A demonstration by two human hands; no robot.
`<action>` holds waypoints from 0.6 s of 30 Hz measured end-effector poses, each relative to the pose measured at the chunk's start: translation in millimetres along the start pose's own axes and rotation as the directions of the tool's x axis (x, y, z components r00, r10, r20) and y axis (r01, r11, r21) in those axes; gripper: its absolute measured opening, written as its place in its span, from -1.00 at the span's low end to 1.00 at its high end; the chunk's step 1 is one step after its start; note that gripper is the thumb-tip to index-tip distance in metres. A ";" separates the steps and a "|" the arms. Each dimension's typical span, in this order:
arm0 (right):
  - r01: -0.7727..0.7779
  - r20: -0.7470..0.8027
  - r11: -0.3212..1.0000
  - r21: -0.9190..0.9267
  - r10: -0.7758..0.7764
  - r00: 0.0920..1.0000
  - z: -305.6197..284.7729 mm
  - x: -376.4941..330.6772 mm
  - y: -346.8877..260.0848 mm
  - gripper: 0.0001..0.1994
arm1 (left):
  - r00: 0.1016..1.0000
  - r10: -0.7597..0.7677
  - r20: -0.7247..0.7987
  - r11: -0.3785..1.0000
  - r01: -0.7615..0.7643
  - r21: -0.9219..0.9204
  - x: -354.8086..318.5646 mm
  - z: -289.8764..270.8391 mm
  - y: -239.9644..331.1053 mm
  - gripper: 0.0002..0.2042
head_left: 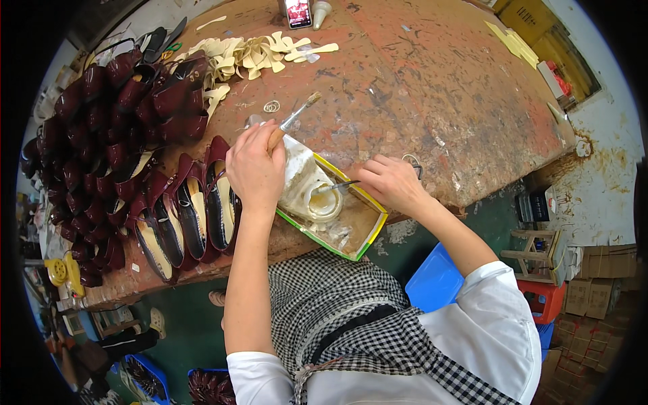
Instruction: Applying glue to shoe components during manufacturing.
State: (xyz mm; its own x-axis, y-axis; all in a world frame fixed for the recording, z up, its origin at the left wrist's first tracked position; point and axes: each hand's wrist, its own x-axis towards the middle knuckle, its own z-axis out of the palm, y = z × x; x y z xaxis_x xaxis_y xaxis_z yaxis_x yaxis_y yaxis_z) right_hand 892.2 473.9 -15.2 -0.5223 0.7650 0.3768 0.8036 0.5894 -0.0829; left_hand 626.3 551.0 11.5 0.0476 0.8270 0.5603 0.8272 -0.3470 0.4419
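My left hand (253,167) grips a wooden-handled brush (293,120) with its bristles pointing up and away. It also rests against a glue-crusted white container (304,183) that lies in a shallow green and yellow box (368,233). My right hand (391,182) holds a thin metal tool (335,186) whose tip reaches into the container's round mouth. The box sits at the near edge of the worn brown worktable (418,88).
Several dark red shoes (182,216) stand in a row left of my left hand, with a larger heap (101,128) behind them. Pale insole pieces (256,54) lie at the back. A blue stool (435,280) and stacked cartons (594,290) are on the right.
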 end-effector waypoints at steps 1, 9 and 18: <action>0.007 -0.023 1.000 -0.005 -0.007 1.000 0.1 0.7 -0.4 -0.88 | 1.000 -0.001 -0.001 1.000 0.001 0.001 -0.2 0.7 -0.9 -0.73; -0.006 -0.134 0.998 -0.070 -0.004 0.991 12.1 6.8 0.8 -0.80 | 1.000 -0.005 0.012 1.000 0.005 -0.011 0.7 -1.6 1.0 -0.74; 0.073 -0.085 0.993 -0.095 -0.082 0.993 1.9 6.5 5.7 -0.80 | 1.000 -0.001 0.010 1.000 0.001 -0.024 -0.6 -0.1 -2.0 -0.74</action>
State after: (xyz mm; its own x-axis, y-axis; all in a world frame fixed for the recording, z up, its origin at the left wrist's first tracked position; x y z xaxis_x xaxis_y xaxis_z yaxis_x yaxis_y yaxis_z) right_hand 892.9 482.8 -15.1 -0.5600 0.6896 0.4592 0.7865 0.6167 0.0330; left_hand 624.5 551.1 10.4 0.0524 0.8317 0.5527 0.8137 -0.3564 0.4592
